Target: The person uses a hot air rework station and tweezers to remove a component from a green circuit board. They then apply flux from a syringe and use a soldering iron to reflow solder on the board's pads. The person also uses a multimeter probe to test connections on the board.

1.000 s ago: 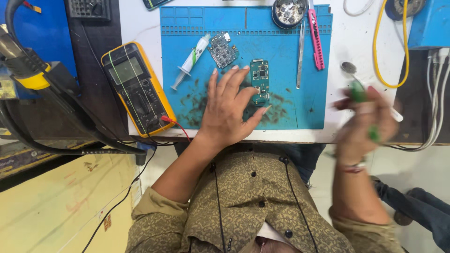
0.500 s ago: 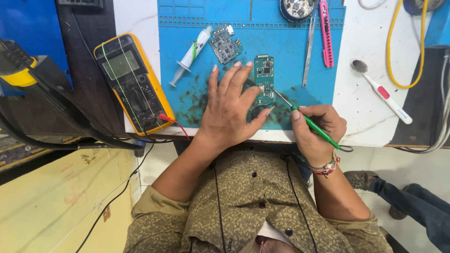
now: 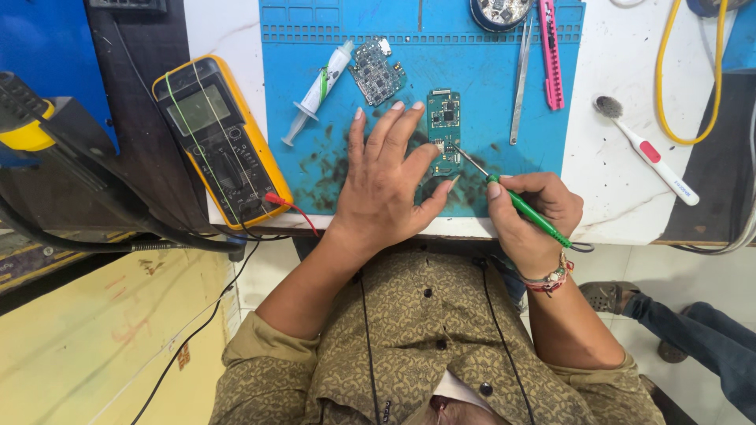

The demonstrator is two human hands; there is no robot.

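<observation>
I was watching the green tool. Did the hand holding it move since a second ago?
Yes. The right hand came in from beyond the blue mat's right edge, over the white table, to its lower right part; the green tool tip meets the green circuit board.

The person wears an olive-brown patterned shirt (image 3: 425,338) with dark buttons down the front and short sleeves. A beaded bracelet (image 3: 549,279) of mixed colours circles the right wrist.

Green circuit board (image 3: 445,126) on blue mat (image 3: 488,181) with dark smudges. Green-handled soldering iron (image 3: 526,211) at 4 o'clock of board. Yellow-cased multimeter (image 3: 220,142) at 9 o'clock. Pink cutter (image 3: 550,59) at 2 o'clock. White counter (image 3: 614,181). Olive patterned shirt (image 3: 425,346).
</observation>
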